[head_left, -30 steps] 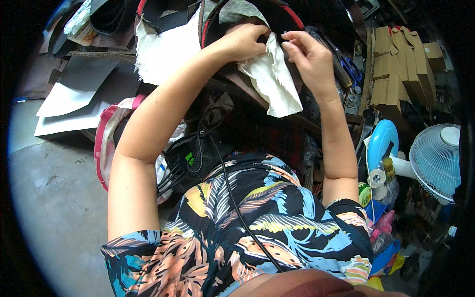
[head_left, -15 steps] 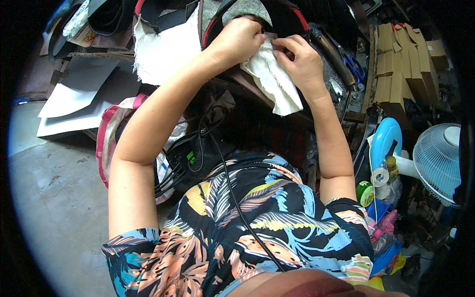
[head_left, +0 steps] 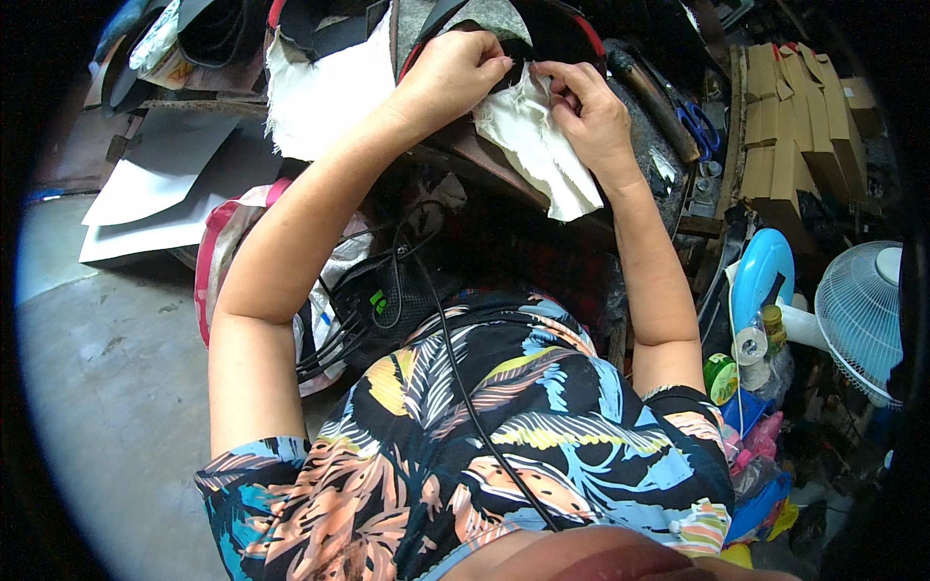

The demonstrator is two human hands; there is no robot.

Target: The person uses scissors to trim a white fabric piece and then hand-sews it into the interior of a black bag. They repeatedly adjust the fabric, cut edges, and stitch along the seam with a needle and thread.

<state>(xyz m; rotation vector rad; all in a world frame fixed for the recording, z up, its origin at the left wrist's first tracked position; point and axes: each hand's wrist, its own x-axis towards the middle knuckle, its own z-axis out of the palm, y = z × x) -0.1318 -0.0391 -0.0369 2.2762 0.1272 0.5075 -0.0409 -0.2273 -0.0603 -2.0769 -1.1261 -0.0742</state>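
At the top of the view, a ragged white cloth (head_left: 531, 136) hangs over the bench edge. My right hand (head_left: 588, 108) pinches its upper corner between thumb and forefinger. To the left, my left hand (head_left: 455, 77) is closed, fingertips pressed together beside a black curved piece with red edging (head_left: 588, 27); what they hold, if anything, is too small to make out. A round grey fuzzy piece (head_left: 499, 17) lies just beyond both hands. Left of my left forearm, a larger white cloth (head_left: 325, 102) with a frayed edge hangs over the bench.
White and grey sheets (head_left: 160, 184) stick out at the left. Blue-handled scissors (head_left: 699, 131) and a dark rod (head_left: 659, 102) lie to the right, before stacked cardboard boxes (head_left: 775, 126). A fan (head_left: 862, 305) stands at the far right. A black cable (head_left: 455, 373) runs down my shirt.
My left fingertips have moved slightly left and down, parting from the cloth's top. My right fingers have shifted left to its upper corner, and the cloth now lies spread wider.
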